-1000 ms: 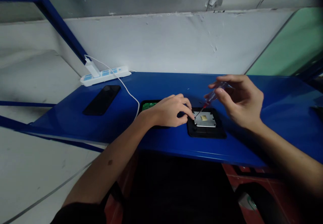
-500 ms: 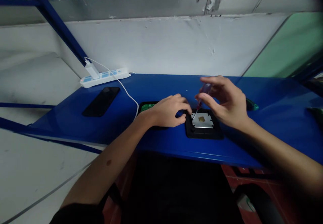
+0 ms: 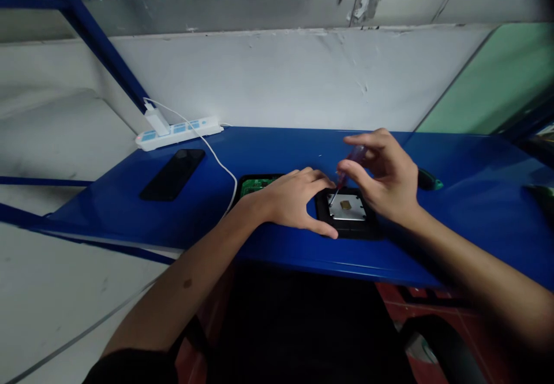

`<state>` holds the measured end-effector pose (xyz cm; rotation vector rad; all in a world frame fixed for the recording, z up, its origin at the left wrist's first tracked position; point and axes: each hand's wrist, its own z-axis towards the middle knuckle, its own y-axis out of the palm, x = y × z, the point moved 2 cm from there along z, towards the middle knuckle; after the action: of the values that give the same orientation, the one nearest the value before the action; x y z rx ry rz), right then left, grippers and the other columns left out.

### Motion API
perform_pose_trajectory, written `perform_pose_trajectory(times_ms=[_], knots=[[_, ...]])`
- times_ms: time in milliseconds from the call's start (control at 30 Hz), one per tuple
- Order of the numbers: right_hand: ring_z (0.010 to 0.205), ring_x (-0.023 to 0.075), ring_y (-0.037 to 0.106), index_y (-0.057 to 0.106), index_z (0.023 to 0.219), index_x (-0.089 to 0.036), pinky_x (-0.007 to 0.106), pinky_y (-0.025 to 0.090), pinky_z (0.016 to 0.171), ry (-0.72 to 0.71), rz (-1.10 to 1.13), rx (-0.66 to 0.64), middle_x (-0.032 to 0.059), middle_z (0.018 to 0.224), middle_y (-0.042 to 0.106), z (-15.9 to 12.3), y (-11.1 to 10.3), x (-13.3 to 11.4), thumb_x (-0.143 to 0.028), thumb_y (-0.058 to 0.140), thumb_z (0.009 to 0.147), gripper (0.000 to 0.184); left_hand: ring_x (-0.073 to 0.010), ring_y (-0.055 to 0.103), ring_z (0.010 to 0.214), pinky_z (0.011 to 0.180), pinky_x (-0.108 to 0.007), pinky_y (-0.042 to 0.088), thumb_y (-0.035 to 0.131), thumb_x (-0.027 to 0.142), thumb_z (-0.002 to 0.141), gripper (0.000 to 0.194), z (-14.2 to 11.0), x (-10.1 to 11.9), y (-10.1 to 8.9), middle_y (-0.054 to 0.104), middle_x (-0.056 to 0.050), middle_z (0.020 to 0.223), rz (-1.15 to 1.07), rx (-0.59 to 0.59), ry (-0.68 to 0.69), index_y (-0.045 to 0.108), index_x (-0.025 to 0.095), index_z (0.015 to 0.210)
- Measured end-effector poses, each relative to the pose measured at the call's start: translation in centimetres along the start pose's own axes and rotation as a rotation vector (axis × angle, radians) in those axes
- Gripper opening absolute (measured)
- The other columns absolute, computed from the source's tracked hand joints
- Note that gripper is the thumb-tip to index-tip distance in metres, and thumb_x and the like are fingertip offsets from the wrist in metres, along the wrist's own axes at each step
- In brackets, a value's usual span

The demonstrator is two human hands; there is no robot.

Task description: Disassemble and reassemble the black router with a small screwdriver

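My right hand point(image 3: 384, 173) is closed round the translucent purplish handle of a screwdriver point(image 3: 357, 154). The shaft slants down to the left, its tip at the upper left part of a silver metal plate point(image 3: 348, 214) with a small gold-brown square. This plate sits inside a black plastic casing point(image 3: 359, 232) on the blue table. My left hand point(image 3: 298, 196) grips the casing's left side, thumb on the front edge and fingers by the back edge. Partly hidden behind that hand is a green circuit board point(image 3: 255, 185) in a second black shell.
A white power strip point(image 3: 179, 133) with a plugged-in charger lies at the back left; its white cable point(image 3: 216, 159) runs forward across the table. Left of it is a black phone point(image 3: 173, 174). A dark green-tipped object point(image 3: 429, 180) lies beyond my right hand.
My left hand has spread and shifted right, its thumb moving down onto the casing's front edge. My right hand keeps the screwdriver at the plate, the handle tilted slightly more to the right.
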<state>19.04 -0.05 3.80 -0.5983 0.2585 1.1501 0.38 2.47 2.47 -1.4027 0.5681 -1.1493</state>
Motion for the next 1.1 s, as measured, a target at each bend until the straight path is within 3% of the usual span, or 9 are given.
perform_pose_trajectory(times_ms=[200, 533, 700, 933, 1100], knots=[[0.084, 0.0185, 0.068, 0.058, 0.135, -0.032, 0.037, 0.064, 0.067, 0.049, 0.048, -0.087, 0.0071, 0.115, 0.062, -0.5, 0.1, -0.3, -0.033, 0.056, 0.097, 0.038, -0.033, 0.054, 0.117, 0.103, -0.045, 0.04, 0.074, 0.082, 0.061, 0.1, 0.3, 0.0, 1.0, 0.059, -0.015, 0.13, 0.072, -0.007, 0.04, 0.051, 0.017, 0.134], [0.091, 0.0209, 0.072, 0.052, 0.142, -0.037, 0.044, 0.065, 0.079, 0.053, 0.049, -0.076, 0.006, 0.125, 0.065, -0.7, -0.3, -0.6, -0.033, 0.042, 0.103, 0.04, -0.0326, 0.054, 0.114, 0.1, -0.043, 0.04, 0.07, 0.084, 0.063, 0.103, 0.2, 0.1, 0.9, 0.059, -0.014, 0.128, 0.128, -0.023, 0.033, 0.049, 0.015, 0.136], [0.089, 0.0195, 0.072, 0.054, 0.14, -0.035, 0.042, 0.065, 0.076, 0.063, 0.081, -0.045, 0.006, 0.12, 0.065, -0.7, -0.1, -0.5, -0.029, 0.046, 0.102, 0.04, -0.0331, 0.053, 0.114, 0.102, -0.044, 0.038, 0.069, 0.085, 0.063, 0.105, 0.2, 0.1, 1.0, 0.059, -0.014, 0.13, 0.109, -0.022, 0.024, 0.046, 0.014, 0.138], [0.08, 0.0167, 0.064, 0.067, 0.121, -0.03, 0.032, 0.061, 0.066, 0.009, -0.048, 0.032, 0.0027, 0.092, 0.06, -0.4, -0.3, -0.3, -0.03, 0.071, 0.088, 0.034, -0.0344, 0.051, 0.12, 0.104, -0.045, 0.037, 0.069, 0.084, 0.064, 0.104, 0.2, -0.3, 1.5, 0.057, -0.015, 0.135, 0.092, -0.007, 0.013, 0.045, 0.015, 0.138], [0.089, 0.0187, 0.071, 0.057, 0.138, -0.034, 0.039, 0.062, 0.076, 0.087, 0.081, -0.061, 0.0062, 0.117, 0.065, -0.7, 0.0, -0.4, -0.031, 0.047, 0.101, 0.038, -0.0328, 0.053, 0.113, 0.1, -0.045, 0.038, 0.068, 0.085, 0.063, 0.102, 0.3, -0.2, 1.3, 0.06, -0.014, 0.128, 0.091, -0.003, 0.017, 0.048, 0.015, 0.135]])
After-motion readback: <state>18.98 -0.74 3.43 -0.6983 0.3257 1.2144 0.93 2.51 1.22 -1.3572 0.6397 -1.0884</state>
